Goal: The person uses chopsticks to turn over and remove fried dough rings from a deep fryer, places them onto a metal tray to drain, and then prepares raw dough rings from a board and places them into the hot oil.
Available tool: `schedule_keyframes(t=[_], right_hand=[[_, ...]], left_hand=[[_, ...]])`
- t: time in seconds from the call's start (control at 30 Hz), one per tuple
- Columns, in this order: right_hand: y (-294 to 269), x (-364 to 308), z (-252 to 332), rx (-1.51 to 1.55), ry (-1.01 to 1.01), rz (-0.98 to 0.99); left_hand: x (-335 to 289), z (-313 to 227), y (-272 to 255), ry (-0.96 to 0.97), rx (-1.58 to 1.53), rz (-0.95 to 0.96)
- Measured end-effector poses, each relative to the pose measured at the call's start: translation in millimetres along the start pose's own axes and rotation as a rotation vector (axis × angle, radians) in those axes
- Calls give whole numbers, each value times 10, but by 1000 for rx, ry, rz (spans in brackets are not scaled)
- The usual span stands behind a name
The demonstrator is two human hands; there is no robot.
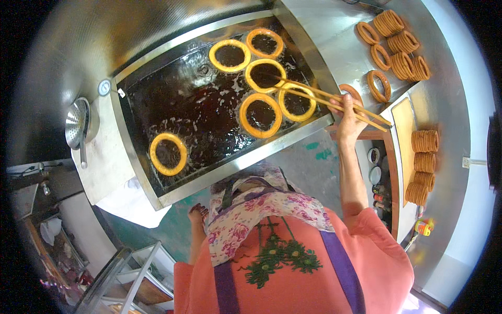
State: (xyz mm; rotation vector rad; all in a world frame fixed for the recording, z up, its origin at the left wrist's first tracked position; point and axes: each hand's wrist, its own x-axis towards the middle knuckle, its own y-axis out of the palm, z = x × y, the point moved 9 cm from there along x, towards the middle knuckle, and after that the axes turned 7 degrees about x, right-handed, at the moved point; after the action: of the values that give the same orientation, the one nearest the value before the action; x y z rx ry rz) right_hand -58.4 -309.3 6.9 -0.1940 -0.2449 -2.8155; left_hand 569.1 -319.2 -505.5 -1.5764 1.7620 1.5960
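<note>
Hands first: the right one [349, 115] is closed around a pair of long chopsticks [335, 99], gripping well back near the thick ends. I'd guess that's to keep the skin clear of the hot liquid, because the tips reach out over the vat [242, 166]. They overlap the right edge of one golden ring [249, 78], but from my end I can't tell if they're pinching it or just lying across it. The left one [198, 212] hangs low by the body, fingers loosely curled, and I can't tell if there's anything in it.

Six dough rings are in the dark liquid, five bunched toward the right side and a lone ring [168, 171] at lower left, well apart. That cluster looks handy for the right arm. Colour varies too: the one at the top of the bunch [265, 54] is browner than its neighbours.

Off to the right, browned rings [402, 42] stand on edge in rows on the metal surface [334, 36], probably to save room and maybe drain. More rows [424, 141] sit beside a wooden board [403, 125]. A perforated strainer [76, 125] rests left of the vat.
</note>
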Motion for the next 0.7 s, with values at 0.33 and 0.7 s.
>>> schedule_keyframes(t=[0.33, 0.7], right_hand=[[636, -1016, -497, -267, 92, 273], [657, -1018, -237, -86, 152, 248]], left_hand=[[-849, -386, -455, -12, 410, -462], [-988, -284, -444, -84, 318, -572]])
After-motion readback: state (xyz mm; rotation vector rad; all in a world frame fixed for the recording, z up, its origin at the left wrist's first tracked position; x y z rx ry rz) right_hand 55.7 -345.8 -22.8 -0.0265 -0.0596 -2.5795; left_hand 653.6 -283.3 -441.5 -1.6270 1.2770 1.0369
